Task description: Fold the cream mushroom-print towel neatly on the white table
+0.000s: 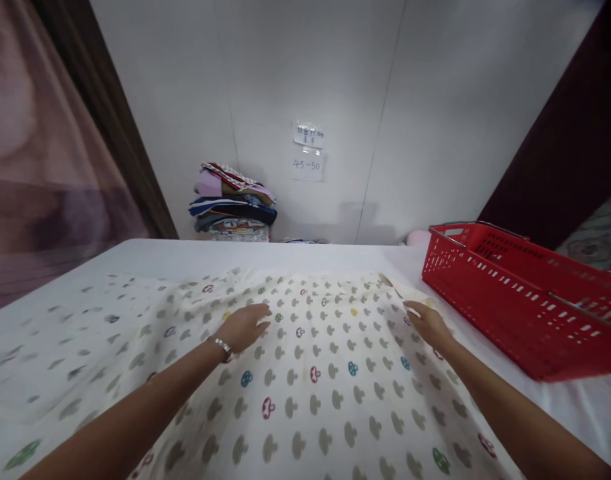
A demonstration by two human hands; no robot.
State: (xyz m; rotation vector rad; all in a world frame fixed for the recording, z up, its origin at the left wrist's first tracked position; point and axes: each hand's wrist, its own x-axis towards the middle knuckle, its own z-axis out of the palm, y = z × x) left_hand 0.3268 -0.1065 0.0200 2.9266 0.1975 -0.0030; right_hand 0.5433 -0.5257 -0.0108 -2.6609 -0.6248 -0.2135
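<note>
A cream cloth (315,373) printed with small mushroom shapes lies spread over the white table (150,257). My left hand (242,327), with a silver bracelet at the wrist, rests flat on the cloth left of centre, fingers together and pointing right. My right hand (428,323) lies on the cloth near its far right corner, fingers stretched toward the edge where a bit of cloth is turned up. Neither hand grips anything that I can see.
A red plastic basket (525,300) stands on the table at the right, close to my right hand. A stack of folded clothes (232,203) sits against the white wall behind the table. Paper notes (308,152) hang on the wall.
</note>
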